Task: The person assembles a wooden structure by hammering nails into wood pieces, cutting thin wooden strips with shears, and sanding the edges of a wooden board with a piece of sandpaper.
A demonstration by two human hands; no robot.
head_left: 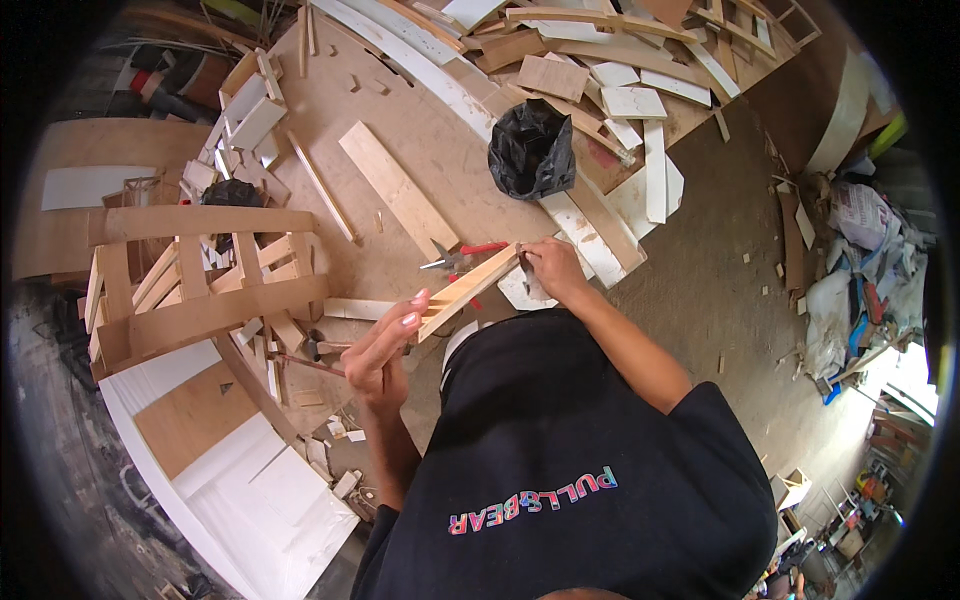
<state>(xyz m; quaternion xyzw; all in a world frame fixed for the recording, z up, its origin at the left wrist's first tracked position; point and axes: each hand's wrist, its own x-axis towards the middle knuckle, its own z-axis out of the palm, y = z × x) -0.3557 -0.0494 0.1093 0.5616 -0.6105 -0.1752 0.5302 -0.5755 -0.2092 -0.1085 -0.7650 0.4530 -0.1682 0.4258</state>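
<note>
A narrow piece of pale wood, made of strips set side by side, slants up to the right in front of my chest. My left hand is at its lower left end, with long straight fingers against the wood; the thumb is hidden. My right hand pinches the upper right end with bent fingers. Below those fingers shows a dark greyish thing that I cannot make out. Just beyond the wood, red-handled pliers lie on the worktop, their jaws pointing left.
A black plastic-lined bin stands beyond my right hand. A flat board lies on the worktop. Wood offcuts are heaped at the far right. A curved slatted wooden frame and a hammer are at the left.
</note>
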